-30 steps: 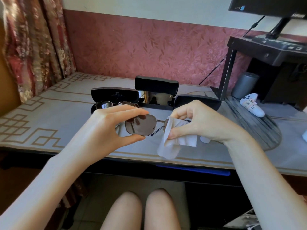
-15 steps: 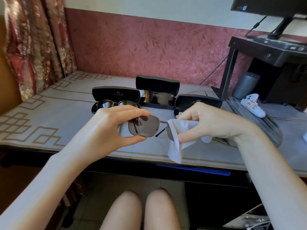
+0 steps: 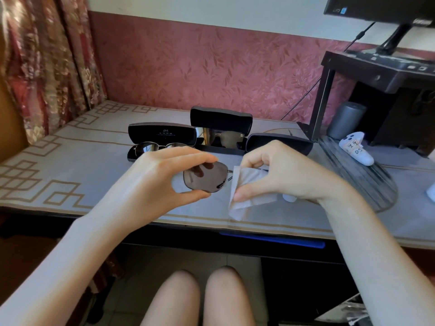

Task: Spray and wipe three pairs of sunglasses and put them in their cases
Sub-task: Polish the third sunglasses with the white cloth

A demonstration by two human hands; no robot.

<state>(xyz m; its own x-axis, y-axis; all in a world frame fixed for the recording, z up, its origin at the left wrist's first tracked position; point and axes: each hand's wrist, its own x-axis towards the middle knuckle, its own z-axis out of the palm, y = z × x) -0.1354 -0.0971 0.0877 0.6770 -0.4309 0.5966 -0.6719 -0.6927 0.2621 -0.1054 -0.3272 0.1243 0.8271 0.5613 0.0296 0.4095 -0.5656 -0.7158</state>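
Note:
My left hand [image 3: 160, 177] pinches a pair of dark-lensed sunglasses [image 3: 206, 176] by one lens rim, above the table's front part. My right hand [image 3: 280, 172] pinches a white wiping cloth [image 3: 249, 191] folded over the other lens, which it hides. Behind them stand three open black cases. The left case [image 3: 162, 135] holds a metal-framed pair [image 3: 160, 147]. The middle case [image 3: 221, 118] holds a mirrored pair [image 3: 223, 140]. What the right case [image 3: 280, 143] contains is hidden behind my right hand.
The table [image 3: 82, 165] carries a grey patterned cover. A white bottle [image 3: 356, 150] lies on a round glass mat [image 3: 367, 182] at right. A dark shelf stand [image 3: 381, 90] with a grey cylinder [image 3: 346, 121] and a monitor above fills the back right. A curtain [image 3: 47, 55] hangs at left.
My right hand has shifted the cloth on the right lens, folding it flatter between thumb and fingers. My left hand keeps its hold on the sunglasses.

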